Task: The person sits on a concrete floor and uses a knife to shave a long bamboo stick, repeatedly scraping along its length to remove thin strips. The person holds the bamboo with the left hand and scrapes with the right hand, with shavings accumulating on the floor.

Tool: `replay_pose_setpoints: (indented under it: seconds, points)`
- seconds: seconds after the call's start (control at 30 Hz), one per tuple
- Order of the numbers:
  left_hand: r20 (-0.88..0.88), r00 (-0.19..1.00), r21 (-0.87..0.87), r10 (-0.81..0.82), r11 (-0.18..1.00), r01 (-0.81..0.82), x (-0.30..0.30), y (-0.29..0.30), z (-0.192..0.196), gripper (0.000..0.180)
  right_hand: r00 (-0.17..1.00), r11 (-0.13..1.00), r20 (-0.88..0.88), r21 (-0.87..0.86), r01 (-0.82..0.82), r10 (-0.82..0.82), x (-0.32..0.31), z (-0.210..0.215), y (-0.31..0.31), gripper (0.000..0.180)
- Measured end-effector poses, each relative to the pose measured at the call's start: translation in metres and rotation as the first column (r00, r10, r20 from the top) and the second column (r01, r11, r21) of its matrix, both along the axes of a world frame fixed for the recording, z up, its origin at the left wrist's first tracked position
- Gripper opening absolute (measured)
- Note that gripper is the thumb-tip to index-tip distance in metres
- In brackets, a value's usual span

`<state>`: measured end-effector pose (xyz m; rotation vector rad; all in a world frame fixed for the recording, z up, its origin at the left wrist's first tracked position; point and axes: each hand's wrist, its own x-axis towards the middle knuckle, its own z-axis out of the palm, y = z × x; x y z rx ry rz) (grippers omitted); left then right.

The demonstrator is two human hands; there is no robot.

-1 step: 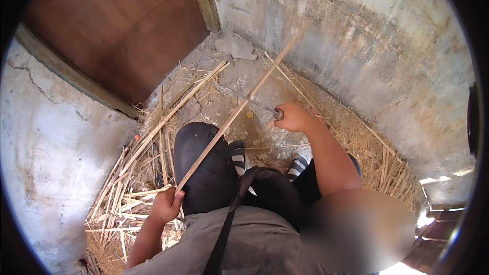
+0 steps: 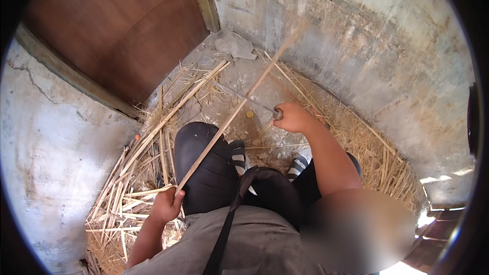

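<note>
My left hand [image 2: 167, 204] is closed on the near end of a long, thin bamboo strip [image 2: 216, 135]. The strip slants over my left knee and away to the right, its far end blurred in front of the wall. My right hand [image 2: 295, 117] is closed round the dark handle of a knife [image 2: 262, 105]. Its narrow blade points left and crosses the strip beyond my knees; whether the edge touches the strip, I cannot tell.
Split bamboo strips [image 2: 162, 147] lie in a heap at my left. Pale shavings [image 2: 356, 130] are piled along the right wall [image 2: 387, 66]. A brown door [image 2: 127, 25] stands at the far left. A small yellow disc [image 2: 249, 114] and a grey slab [image 2: 235, 47] lie on the floor.
The far part of the bamboo strip has shifted slightly left. My right hand and the knife have moved a tiny bit left; my left hand stays in place.
</note>
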<state>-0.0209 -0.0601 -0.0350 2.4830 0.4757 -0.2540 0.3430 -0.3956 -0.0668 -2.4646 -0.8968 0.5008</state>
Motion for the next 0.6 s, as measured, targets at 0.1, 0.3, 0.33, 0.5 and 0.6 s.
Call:
replay_pose_setpoints:
  seconds: [0.1,0.3,0.33,0.5,0.6]
  points:
    - [0.049,0.999,0.035,-0.017,0.999,0.015,-0.006,-0.003,-0.008,0.06,0.996,0.998,0.064,-0.012,-0.061,0.061,-0.037,0.032,0.027,0.042]
    - [0.031,0.998,0.198,-0.061,0.979,0.053,-0.004,0.006,-0.018,0.053,0.995,0.992,0.029,0.091,0.09,-0.093,-0.015,-0.013,0.014,0.042]
    - [0.016,1.0,0.094,0.018,0.995,-0.019,0.0,0.001,-0.009,0.052,0.976,0.974,-0.067,0.079,0.213,-0.208,0.013,-0.013,0.003,0.042]
    - [-0.001,0.999,0.131,-0.042,0.991,0.042,0.006,0.001,0.019,0.054,0.978,0.978,0.053,0.062,0.199,-0.202,0.008,-0.016,0.004,0.041]
    - [-0.041,0.999,0.045,-0.031,0.998,0.033,0.007,-0.001,0.022,0.055,0.999,1.0,0.046,-0.027,-0.003,0.004,-0.029,0.014,0.03,0.042]
